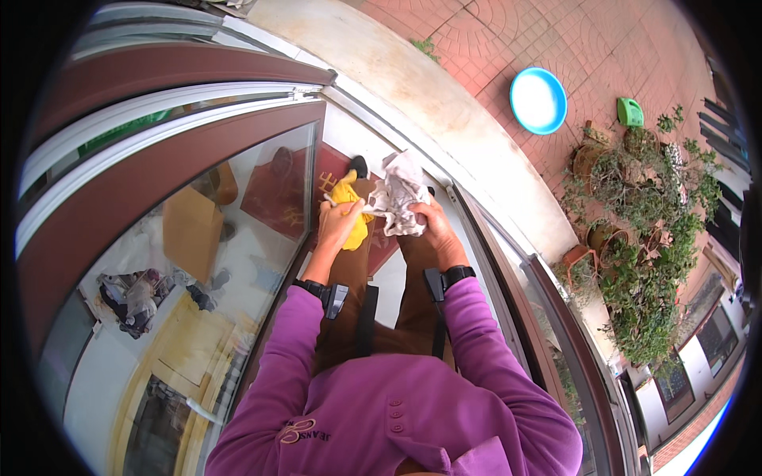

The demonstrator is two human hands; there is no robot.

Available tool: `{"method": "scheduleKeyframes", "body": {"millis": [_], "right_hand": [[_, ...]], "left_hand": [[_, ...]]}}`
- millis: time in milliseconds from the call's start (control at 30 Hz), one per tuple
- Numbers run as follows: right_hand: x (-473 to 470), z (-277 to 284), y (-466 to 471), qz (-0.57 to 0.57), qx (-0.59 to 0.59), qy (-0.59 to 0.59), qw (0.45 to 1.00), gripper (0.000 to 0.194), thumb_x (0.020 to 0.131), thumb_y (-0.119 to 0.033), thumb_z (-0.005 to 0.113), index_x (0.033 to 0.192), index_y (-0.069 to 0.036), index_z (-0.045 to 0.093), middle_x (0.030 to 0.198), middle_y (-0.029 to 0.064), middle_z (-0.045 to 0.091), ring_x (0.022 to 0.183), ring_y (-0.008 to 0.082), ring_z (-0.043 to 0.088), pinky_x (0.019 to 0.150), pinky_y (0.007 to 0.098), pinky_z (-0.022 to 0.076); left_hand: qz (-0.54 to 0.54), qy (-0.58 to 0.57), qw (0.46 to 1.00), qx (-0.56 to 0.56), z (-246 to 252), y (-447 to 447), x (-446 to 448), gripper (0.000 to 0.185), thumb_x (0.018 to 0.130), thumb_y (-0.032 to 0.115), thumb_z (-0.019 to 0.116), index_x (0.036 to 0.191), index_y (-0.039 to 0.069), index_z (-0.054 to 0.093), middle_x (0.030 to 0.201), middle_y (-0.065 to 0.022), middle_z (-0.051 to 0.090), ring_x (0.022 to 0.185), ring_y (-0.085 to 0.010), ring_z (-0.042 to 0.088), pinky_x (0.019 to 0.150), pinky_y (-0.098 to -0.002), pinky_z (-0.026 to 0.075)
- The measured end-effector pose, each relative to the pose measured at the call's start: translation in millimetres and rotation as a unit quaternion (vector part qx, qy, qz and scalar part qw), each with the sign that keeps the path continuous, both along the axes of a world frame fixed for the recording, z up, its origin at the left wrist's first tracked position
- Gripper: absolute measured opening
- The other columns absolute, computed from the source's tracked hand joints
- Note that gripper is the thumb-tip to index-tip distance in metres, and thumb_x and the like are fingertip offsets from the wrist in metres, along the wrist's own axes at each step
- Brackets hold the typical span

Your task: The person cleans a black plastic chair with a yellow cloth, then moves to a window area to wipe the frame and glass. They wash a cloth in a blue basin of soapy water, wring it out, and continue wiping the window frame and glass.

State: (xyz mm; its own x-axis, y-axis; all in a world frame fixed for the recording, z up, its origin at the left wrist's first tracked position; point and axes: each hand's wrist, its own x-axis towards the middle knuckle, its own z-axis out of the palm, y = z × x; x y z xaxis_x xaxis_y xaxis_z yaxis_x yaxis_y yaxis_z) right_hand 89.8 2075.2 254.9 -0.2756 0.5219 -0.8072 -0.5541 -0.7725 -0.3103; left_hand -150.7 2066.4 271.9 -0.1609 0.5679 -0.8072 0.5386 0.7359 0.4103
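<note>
My left hand (339,225) is closed on a bright yellow cloth (355,239), part of which sticks up above the fingers. A pale strip stretches from that hand to a crumpled greyish-white cloth (403,184). My right hand (439,227) grips this white cloth from its right side, thumb on top. Both cloths are held in front of my brown-trousered legs, over a red doormat (333,163) with yellow characters. Whether the left fingers also pinch an edge of the white cloth is hard to see.
A brown-framed glass door (321,137) stands at my left, reflecting a room. To the right runs another door frame (506,279). Outside, a pale ledge (411,101) borders red paving with a blue basin (564,101), a green plastic container (629,112) and potted plants (649,291).
</note>
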Motion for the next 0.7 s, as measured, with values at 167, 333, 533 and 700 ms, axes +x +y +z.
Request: {"method": "scheduleKeyframes", "body": {"millis": [167,333,533,700], "right_hand": [[17.2,-69.9,23.4,0.046,0.014,-0.057,0.997,0.041,0.077,-0.007,0.067,0.117,-0.001,0.06,0.097,0.0055,0.065,0.083,0.0142,0.059,0.074,0.0275,0.0477],[19.5,-192.0,56.8,0.219,-0.014,-0.235,0.947,0.045,0.073,-0.013,0.07,0.117,-0.004,0.064,0.084,-0.0007,0.064,0.069,0.0084,0.054,0.063,0.0232,0.0433],[9.1,-305.7,69.8,0.188,-0.017,-0.246,0.951,0.044,0.073,-0.011,0.069,0.116,-0.003,0.064,0.094,0.0025,0.066,0.081,0.0122,0.059,0.076,0.0257,0.0464],[27.1,-344.1,76.4,-0.011,-0.024,-0.201,0.979,0.039,0.082,-0.013,0.066,0.119,-0.003,0.059,0.095,0.001,0.063,0.079,0.0096,0.057,0.073,0.0237,0.0457]], "left_hand": [[0.026,-0.04,0.992,-0.12,-71.5,-3.3,5.5,0.055,0.078,0.059,0.068,0.093,0.006,0.073,0.108,-0.0194,0.054,0.104,-0.0322,0.058,0.091,-0.0395,0.045],[-0.111,0.1,0.981,-0.126,-126.0,2.9,13.6,0.054,0.077,0.06,0.067,0.099,0.011,0.07,0.115,-0.0156,0.051,0.107,-0.034,0.057,0.091,-0.0409,0.045],[-0.139,0.046,0.976,-0.16,-210.1,-2.5,18.6,0.054,0.081,0.04,0.068,0.132,0.026,0.054,0.12,-0.0152,0.051,0.109,-0.0352,0.058,0.091,-0.0427,0.048],[-0.145,0.003,0.976,-0.16,-241.4,2.7,14.8,0.081,0.078,0.031,0.071,0.148,0.029,0.03,0.121,-0.0159,0.056,0.111,-0.0359,0.058,0.092,-0.042,0.047]]}}
